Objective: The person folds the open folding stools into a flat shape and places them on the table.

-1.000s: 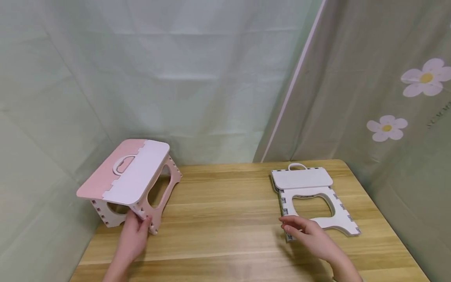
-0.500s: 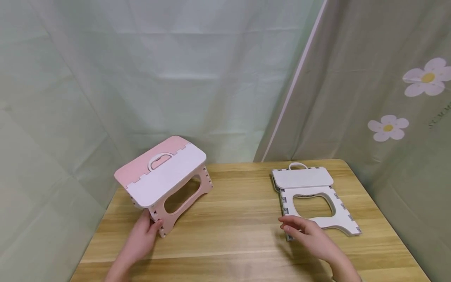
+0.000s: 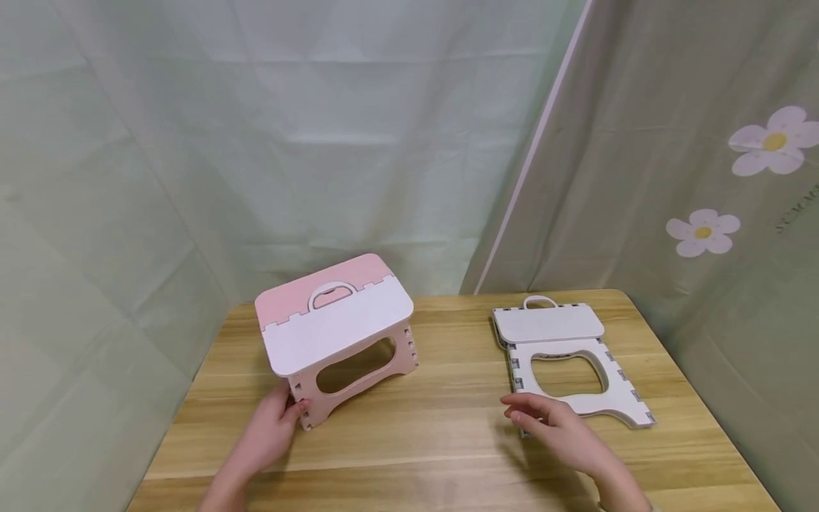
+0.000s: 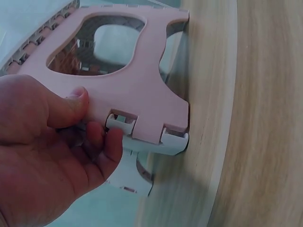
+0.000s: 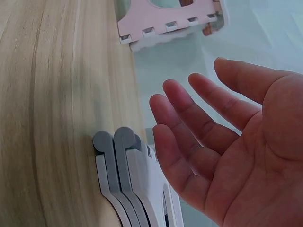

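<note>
A pink and white folding step stool (image 3: 339, 320) stands unfolded on the left half of the table, its carry handle arched over the seat. My left hand (image 3: 271, 423) grips its near left leg edge; in the left wrist view the thumb (image 4: 78, 101) presses the pink side panel and the other fingers curl round behind the corner. To the right, a white and grey folding stool (image 3: 550, 327) lies folded flat. Over its near left corner hovers my right hand (image 3: 544, 419), fingers loosely bent and holding nothing, as the right wrist view also shows.
The wooden table (image 3: 409, 455) runs back to a pale green curtain (image 3: 358, 142). A greyish curtain with flower prints (image 3: 704, 233) hangs along the right side. Bare wood lies between the two stools.
My left hand has pulled the pink and white stool to the right and turned it, so its white half now faces nearer me. The right hand has barely moved.
</note>
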`<state>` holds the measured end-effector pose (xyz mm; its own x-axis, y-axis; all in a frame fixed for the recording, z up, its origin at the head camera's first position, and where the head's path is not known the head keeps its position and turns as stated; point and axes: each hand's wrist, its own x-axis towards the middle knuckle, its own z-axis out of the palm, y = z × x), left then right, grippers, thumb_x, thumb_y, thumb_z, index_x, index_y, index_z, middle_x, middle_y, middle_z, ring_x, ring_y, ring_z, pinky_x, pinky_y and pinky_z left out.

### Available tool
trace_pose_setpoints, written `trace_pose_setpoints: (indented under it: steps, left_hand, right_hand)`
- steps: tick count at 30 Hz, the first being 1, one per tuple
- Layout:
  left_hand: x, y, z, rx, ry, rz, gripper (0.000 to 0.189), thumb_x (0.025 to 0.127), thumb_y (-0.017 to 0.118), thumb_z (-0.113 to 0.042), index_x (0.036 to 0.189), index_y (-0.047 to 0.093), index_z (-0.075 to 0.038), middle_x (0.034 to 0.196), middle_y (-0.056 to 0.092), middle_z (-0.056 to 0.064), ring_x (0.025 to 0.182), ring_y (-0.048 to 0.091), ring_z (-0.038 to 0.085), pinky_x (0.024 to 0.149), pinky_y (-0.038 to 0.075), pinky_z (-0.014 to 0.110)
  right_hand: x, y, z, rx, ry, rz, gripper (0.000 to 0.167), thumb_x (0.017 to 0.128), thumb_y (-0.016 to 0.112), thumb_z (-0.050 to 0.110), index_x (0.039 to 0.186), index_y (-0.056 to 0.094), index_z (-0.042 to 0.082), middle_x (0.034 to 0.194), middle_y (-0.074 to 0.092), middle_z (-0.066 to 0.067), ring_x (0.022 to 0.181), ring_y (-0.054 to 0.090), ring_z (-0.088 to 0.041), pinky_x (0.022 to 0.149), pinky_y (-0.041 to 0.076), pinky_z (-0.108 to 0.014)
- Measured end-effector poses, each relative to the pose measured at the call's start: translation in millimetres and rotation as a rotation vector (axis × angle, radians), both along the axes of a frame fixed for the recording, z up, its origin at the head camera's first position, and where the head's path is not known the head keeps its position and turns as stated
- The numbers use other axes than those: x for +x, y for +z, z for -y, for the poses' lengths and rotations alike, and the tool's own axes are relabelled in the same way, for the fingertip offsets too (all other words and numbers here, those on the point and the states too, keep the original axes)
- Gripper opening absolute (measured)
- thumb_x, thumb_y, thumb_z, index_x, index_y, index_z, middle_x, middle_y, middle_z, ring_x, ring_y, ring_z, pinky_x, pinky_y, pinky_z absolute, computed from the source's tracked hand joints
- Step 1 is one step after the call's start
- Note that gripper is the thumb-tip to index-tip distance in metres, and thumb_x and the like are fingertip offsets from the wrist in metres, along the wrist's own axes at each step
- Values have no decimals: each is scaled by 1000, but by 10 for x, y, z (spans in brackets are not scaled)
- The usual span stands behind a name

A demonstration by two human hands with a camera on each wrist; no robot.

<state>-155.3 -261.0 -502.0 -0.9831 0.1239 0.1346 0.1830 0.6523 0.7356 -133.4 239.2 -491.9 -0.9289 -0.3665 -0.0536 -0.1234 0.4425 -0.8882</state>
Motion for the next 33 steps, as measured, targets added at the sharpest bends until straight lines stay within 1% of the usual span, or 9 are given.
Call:
trace_pose_setpoints:
  steps: [7,10,14,16,19,23,28,30,33]
  left_hand:
    - [-17,30,-58,51,-28,83,29,106,61,1,133,58,9,119,73,15,109,68,23,92,58,38]
    - [-38,42,-87,55,-45,109,27,106,60,0,133,59,7,119,73,13,110,68,21,94,57,37]
    - [-71,57,-118,57,-81,139,25,106,60,-1,130,60,6,116,72,11,106,67,19,92,57,35]
    - [-86,65,-137,58,-100,155,25,106,61,-1,131,60,6,117,72,11,106,67,19,91,58,34]
    - [-100,76,-169,65,-125,175,30,107,60,-2,136,58,6,125,71,14,113,67,22,95,57,38]
    - [-118,85,-205,63,-156,176,38,108,58,-4,144,53,7,135,67,18,123,64,26,103,54,46]
    - [-171,84,-261,49,-219,148,37,108,59,-3,143,53,7,133,68,16,120,64,23,101,55,41]
    - [-192,84,-288,37,-243,136,37,108,59,-3,142,53,8,133,67,16,119,63,23,99,56,38]
    - [-221,77,-341,20,-263,111,37,107,60,-3,142,53,7,133,67,16,118,63,23,99,56,39]
  right_hand:
    - [-11,-44,56,-13,26,-10,38,110,63,28,139,67,3,124,75,-12,113,71,-28,90,55,-26]
    - [-17,-62,82,-23,36,-25,38,110,63,27,138,67,2,124,75,-13,113,71,-26,91,55,-26]
    - [-31,-73,111,-21,42,-40,36,110,63,26,137,67,2,123,76,-13,112,71,-19,91,55,-26]
    - [-39,-77,121,-16,44,-40,36,110,63,26,137,68,2,123,76,-12,112,71,-18,91,55,-27]
    - [-50,-80,143,-19,42,-33,35,110,64,26,137,68,3,123,76,-10,113,71,-21,92,55,-27]
    - [-64,-79,211,-22,28,-53,37,110,64,25,139,67,3,126,75,-10,112,72,-23,91,56,-27]
    - [-113,-93,360,16,-46,-120,38,108,68,20,143,65,5,125,74,-11,109,71,-22,90,57,-31]
    - [-134,-103,423,29,-84,-127,42,106,69,18,146,63,6,126,73,-12,112,70,-25,90,57,-32]
    - [-160,-123,508,35,-122,-123,48,104,72,15,150,59,5,134,71,-15,119,68,-33,91,58,-33]
